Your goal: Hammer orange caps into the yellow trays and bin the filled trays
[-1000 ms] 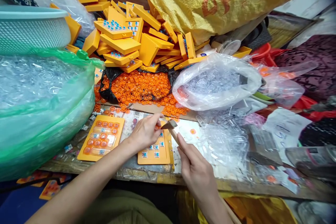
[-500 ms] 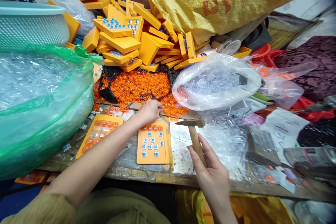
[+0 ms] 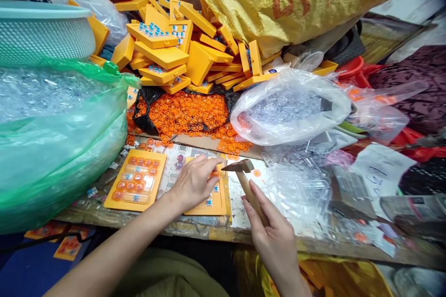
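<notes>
My right hand [image 3: 273, 227] is wrapped round the wooden handle of a small hammer [image 3: 251, 192]; its metal head hangs just right of my left hand. My left hand [image 3: 197, 181] is over a yellow plastic panel [image 3: 223, 204], thumb and fingers drawn together near its upper right part. Whatever they pinch, if anything, is too small or hidden to make out. This hand covers most of that panel and its small blue-and-clear pieces. To the left lies a second yellow panel [image 3: 111, 200], fitted with orange round caps and clear tube-shaped pieces.
Behind the panels, a black bag spills orange caps [image 3: 188, 111]. Yellow panels [image 3: 162, 55] are heaped at the back. A green bag [image 3: 69, 162] on the left and a white bag [image 3: 291, 137] on the right hold clear plastic pieces. One loose cap [image 3: 257, 173] lies beside the hammer head.
My left hand has moved from the orange caps toward me, over the nearer panel. The hammer has shifted slightly left in my right hand.
</notes>
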`<state>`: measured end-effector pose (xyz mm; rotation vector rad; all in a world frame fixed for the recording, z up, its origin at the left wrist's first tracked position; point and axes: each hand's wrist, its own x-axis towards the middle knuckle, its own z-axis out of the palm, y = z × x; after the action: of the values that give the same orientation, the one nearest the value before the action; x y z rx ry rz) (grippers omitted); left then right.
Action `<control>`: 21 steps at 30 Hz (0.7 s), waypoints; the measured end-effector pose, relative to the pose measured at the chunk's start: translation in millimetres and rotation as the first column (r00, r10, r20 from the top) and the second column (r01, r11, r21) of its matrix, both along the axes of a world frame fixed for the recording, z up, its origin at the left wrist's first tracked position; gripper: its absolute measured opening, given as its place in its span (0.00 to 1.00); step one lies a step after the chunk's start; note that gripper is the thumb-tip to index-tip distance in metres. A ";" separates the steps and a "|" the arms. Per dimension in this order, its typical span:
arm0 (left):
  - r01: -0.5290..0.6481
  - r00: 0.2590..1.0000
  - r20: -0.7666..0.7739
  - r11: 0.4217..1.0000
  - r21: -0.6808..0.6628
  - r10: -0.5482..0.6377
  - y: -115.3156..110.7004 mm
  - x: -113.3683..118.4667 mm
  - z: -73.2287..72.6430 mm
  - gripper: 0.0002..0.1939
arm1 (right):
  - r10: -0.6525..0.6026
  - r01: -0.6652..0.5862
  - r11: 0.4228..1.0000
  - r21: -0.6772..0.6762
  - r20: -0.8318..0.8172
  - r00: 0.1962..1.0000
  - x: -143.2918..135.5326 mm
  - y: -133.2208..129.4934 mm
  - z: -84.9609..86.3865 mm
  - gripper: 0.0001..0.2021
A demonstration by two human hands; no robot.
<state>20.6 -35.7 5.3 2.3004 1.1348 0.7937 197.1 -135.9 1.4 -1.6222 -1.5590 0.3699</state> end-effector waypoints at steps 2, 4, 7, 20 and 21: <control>-0.023 1.000 -0.018 0.998 0.064 0.024 -4.1 1.6 -5.3 0.19 | 0.023 -0.026 0.997 0.074 0.041 0.999 -2.3 -0.6 5.4 0.22; -0.048 0.998 -0.032 0.992 0.115 0.052 -4.6 3.2 -9.7 0.19 | 0.038 -0.049 0.992 0.113 0.100 0.994 -3.6 -2.0 7.7 0.24; -0.069 0.997 -0.032 0.987 0.147 0.074 -5.7 4.1 -13.3 0.17 | 0.087 -0.100 0.994 0.044 0.244 0.966 -4.3 -4.9 4.3 0.25; -0.106 0.993 0.050 0.994 0.005 0.106 -9.4 2.7 -15.0 0.23 | 0.116 -0.113 0.993 -0.028 0.304 0.946 -2.8 -3.9 5.9 0.24; -0.092 0.993 0.066 0.995 -0.027 0.093 -7.1 1.1 -13.1 0.23 | 0.121 -0.107 0.992 -0.061 0.288 0.950 -1.3 -4.9 2.6 0.23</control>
<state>21.7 -42.8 -7.9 2.1987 1.2215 0.8800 195.7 -140.8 4.0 -1.6831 -1.8837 0.2351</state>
